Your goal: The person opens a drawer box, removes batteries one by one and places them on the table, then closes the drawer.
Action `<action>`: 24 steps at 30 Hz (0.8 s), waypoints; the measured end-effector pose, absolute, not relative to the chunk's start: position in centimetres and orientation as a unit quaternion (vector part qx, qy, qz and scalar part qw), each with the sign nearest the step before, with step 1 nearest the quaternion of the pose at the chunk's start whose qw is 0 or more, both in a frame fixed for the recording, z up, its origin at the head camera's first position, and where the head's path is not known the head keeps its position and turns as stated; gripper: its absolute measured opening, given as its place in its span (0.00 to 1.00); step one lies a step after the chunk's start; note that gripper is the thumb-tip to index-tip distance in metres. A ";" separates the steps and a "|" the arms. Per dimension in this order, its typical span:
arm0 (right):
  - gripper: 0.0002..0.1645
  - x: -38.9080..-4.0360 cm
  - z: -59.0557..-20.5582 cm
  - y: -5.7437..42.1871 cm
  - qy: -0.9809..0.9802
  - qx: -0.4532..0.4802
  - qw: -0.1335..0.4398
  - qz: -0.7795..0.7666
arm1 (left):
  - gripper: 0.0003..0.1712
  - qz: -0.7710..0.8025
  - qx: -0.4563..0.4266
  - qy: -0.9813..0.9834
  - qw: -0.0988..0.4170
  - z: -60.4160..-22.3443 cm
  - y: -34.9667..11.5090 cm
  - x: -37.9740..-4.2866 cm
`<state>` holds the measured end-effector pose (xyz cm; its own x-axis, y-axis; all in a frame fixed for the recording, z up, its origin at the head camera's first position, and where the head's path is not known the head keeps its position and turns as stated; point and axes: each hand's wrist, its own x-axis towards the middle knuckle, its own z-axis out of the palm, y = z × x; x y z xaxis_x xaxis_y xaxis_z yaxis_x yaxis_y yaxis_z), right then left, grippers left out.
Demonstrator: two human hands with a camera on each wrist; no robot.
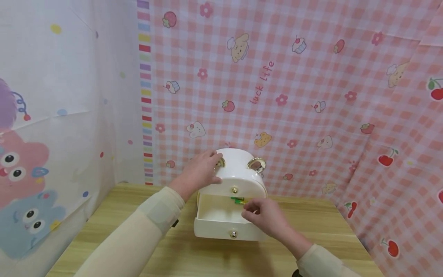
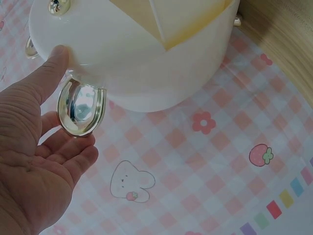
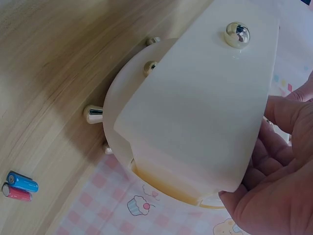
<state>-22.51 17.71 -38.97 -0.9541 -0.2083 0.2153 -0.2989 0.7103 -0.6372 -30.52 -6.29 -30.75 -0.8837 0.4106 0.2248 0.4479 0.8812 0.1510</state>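
A white tabletop drawer box with gold ears and knobs stands on the wood table, its lower drawer pulled out. My left hand holds the box at its left gold ear; the thumb lies on the front, the other fingers behind the ear. Inside the drawer, towards the back right, lie small green and yellow cylinders that look like batteries. My right hand reaches over the drawer's right side, fingers curled beside the yellow end. In the right wrist view the drawer front hides its fingertips; whether they pinch anything is unclear.
A blue battery and a red battery lie side by side on the wood table. Pink checked cloth hangs close behind the box, and a white printed cloth borders the left.
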 end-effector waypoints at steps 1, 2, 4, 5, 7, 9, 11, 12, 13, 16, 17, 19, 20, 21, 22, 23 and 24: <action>0.05 -22.5 -39.1 17.7 -0.924 0.143 0.066 0.349 | 0.52 -0.101 -0.222 -0.965 0.092 -30.8 -6.3 -30.5; 0.07 -22.5 -39.1 17.6 -0.925 0.148 0.068 0.343 | 0.52 -0.102 -0.222 -0.965 0.092 -30.8 -6.3 -30.5; 0.08 -22.6 -39.2 17.5 -0.927 0.153 0.073 0.334 | 0.52 -0.103 -0.222 -0.965 0.092 -30.8 -6.3 -30.6; 0.08 -22.6 -39.3 17.4 -0.928 0.153 0.073 0.332 | 0.52 -0.103 -0.222 -0.965 0.093 -30.8 -6.3 -30.6; 0.09 -22.7 -39.3 17.2 -0.931 0.149 0.073 0.326 | 0.52 -0.103 -0.223 -0.965 0.094 -30.8 -6.3 -30.6; 0.09 -22.8 -39.3 17.1 -0.935 0.147 0.074 0.316 | 0.52 -0.104 -0.223 -0.965 0.094 -30.8 -6.3 -30.6; 0.11 -23.0 -39.2 16.9 -0.940 0.147 0.073 0.299 | 0.52 -0.102 -0.223 -0.965 0.094 -30.8 -6.3 -30.6; 0.11 -23.1 -39.2 16.8 -0.944 0.150 0.073 0.286 | 0.52 -0.102 -0.223 -0.965 0.093 -30.8 -6.3 -30.6; 0.12 -23.2 -39.1 16.7 -0.947 0.154 0.071 0.271 | 0.52 -0.101 -0.223 -0.965 0.093 -30.7 -6.3 -30.6; 0.14 -23.6 -38.8 16.2 -0.956 0.171 0.051 0.231 | 0.52 -0.099 -0.222 -0.965 0.093 -30.7 -6.3 -30.6; 0.15 -23.8 -38.7 16.0 -0.959 0.180 0.044 0.216 | 0.52 -0.100 -0.223 -0.965 0.093 -30.7 -6.3 -30.6; 0.16 -24.1 -38.4 15.6 -0.962 0.196 0.028 0.189 | 0.52 -0.100 -0.224 -0.965 0.094 -30.7 -6.3 -30.6; 0.15 -24.3 -38.3 15.4 -0.962 0.204 0.019 0.178 | 0.52 -0.100 -0.225 -0.965 0.095 -30.7 -6.3 -30.5; 0.15 -24.6 -38.3 15.2 -0.963 0.210 0.010 0.171 | 0.52 -0.100 -0.225 -0.964 0.096 -30.7 -6.4 -30.5; 0.16 -24.9 -38.3 15.1 -0.963 0.215 0.002 0.164 | 0.52 -0.100 -0.225 -0.964 0.095 -30.7 -6.4 -30.4; 0.17 -25.1 -38.2 15.0 -0.963 0.217 -0.007 0.158 | 0.52 -0.100 -0.226 -0.964 0.095 -30.7 -6.4 -30.4; 0.18 -25.3 -38.3 14.9 -0.963 0.216 -0.019 0.157 | 0.52 -0.100 -0.226 -0.964 0.094 -30.6 -6.4 -30.4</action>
